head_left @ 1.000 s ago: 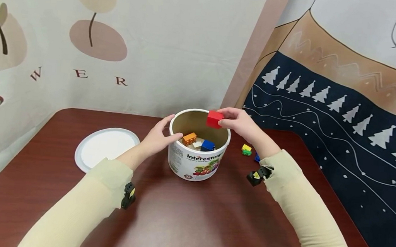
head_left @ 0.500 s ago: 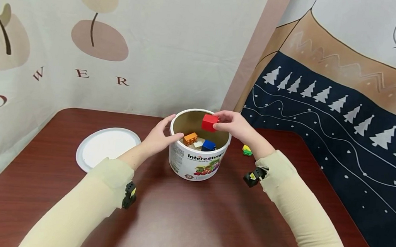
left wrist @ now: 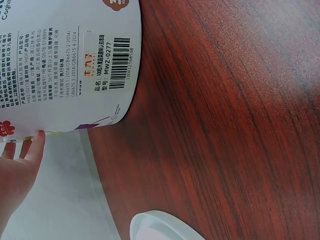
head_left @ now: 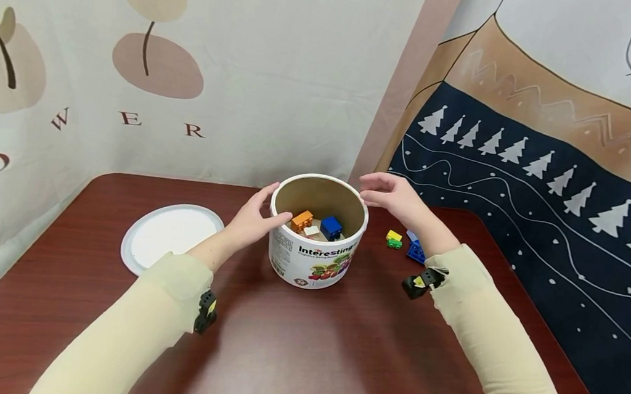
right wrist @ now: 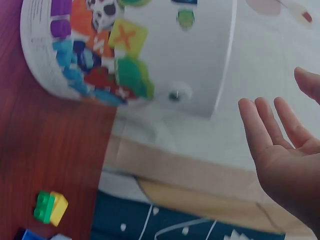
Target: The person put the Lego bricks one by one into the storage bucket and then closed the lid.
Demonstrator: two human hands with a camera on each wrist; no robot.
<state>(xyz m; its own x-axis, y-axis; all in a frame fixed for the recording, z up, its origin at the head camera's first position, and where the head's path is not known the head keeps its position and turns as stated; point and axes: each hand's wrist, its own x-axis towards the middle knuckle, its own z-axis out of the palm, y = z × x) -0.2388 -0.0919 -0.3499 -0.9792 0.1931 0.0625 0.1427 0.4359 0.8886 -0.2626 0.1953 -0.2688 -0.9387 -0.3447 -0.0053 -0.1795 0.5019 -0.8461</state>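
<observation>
A white bucket with a printed label stands on the table. Inside it show an orange toy brick, a blue brick and a small white brick. My left hand rests against the bucket's left rim, thumb and fingers spread and fairly straight. In the left wrist view its fingertips touch the bucket's side. My right hand is just past the right rim with nothing in it, fingers apart in the right wrist view. The red brick from the earlier frames is out of sight.
A white round lid lies on the table left of the bucket. Right of it sit a yellow and green brick pair and blue bricks, partly behind the right wrist. A pale printed cloth hangs behind the table.
The right hand held the red brick over the bucket, let it go, and drew back to the right. The blue brick in the bucket shifted slightly. The left hand kept its place.
</observation>
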